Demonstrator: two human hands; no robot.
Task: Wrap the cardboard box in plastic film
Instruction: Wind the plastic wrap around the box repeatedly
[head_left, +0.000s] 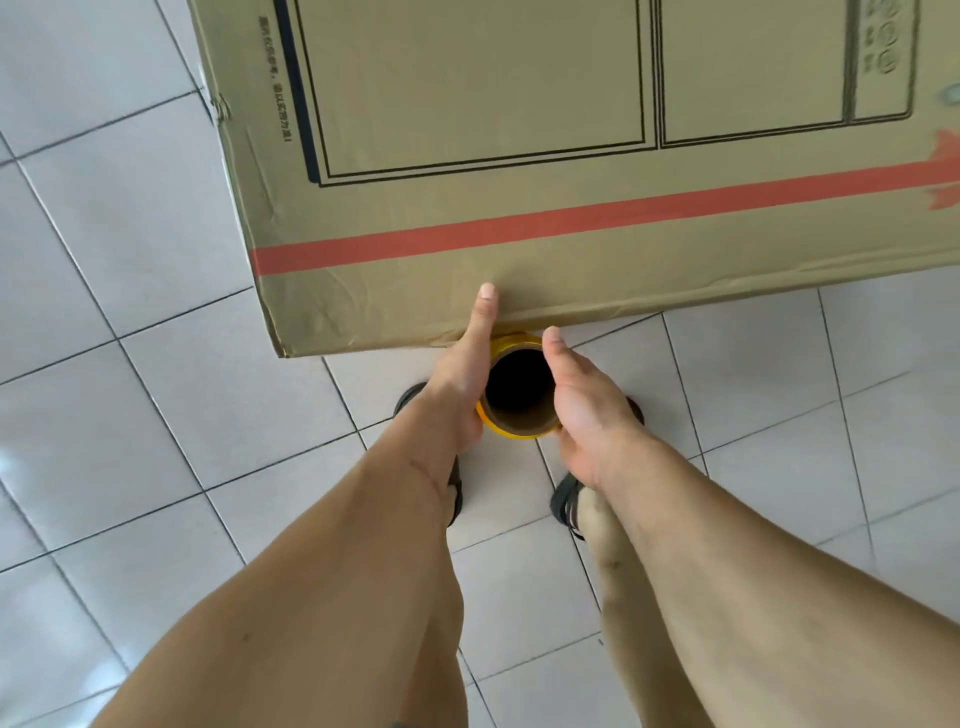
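Cardboard box, large, brown, printed with black line frames, small vertical text and a red stripe along its lower face; occupies the upper part of the view, its near edge tilted down to the left above a floor of pale square tiles with dark grout. Film roll, yellow-tinted, on a brown cardboard core seen end-on with a dark hollow centre; sits just below the box's near edge, held between both hands. Left hand grips the roll's left side, thumb extended upward and touching the box face. Right hand grips the roll's right side, thumb raised near the box edge. Feet in dark sandals stand on the tiles beneath the forearms.
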